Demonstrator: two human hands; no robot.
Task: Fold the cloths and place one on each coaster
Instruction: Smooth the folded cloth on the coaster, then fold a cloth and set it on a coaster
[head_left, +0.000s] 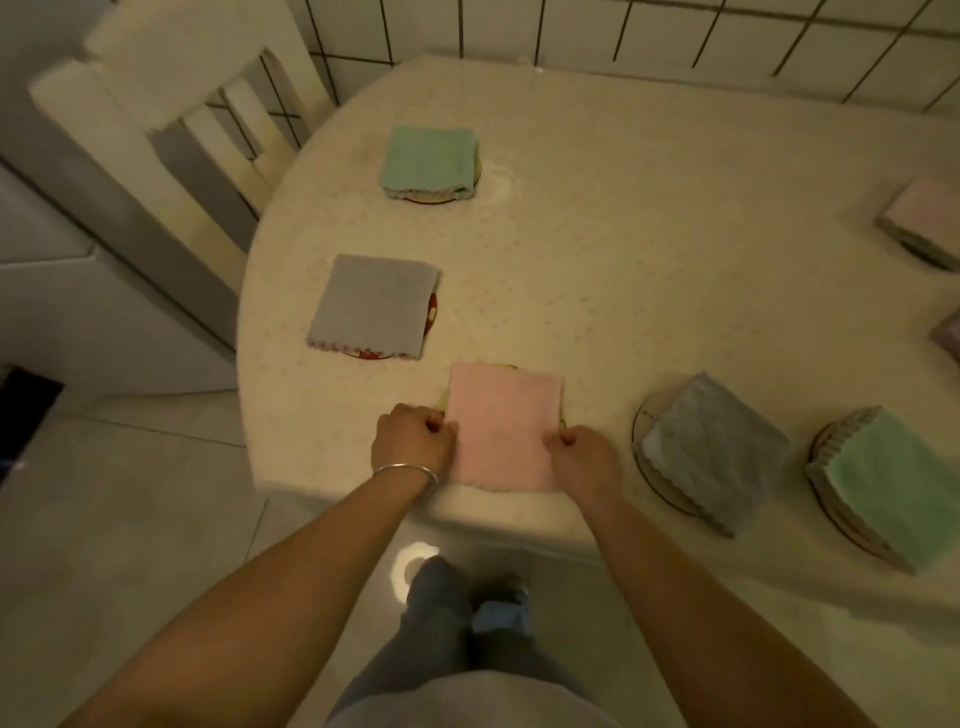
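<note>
The pink cloth (503, 427), folded square, lies at the near edge of the table (649, 270) over a coaster (442, 402) of which only slivers show. The left hand (413, 439) pinches its left edge and the right hand (584, 457) pinches its right edge, fingers curled on the fabric. Its near hem sits close to the table's rim, so a careless release or a tug toward the body could drag it off the coaster or loosen the fold. Whether it sits centred cannot be told with the coaster almost wholly covered. At the frame's right, another pink cloth (922, 218) is cut off, and a further one below it is too cropped to make out.
</note>
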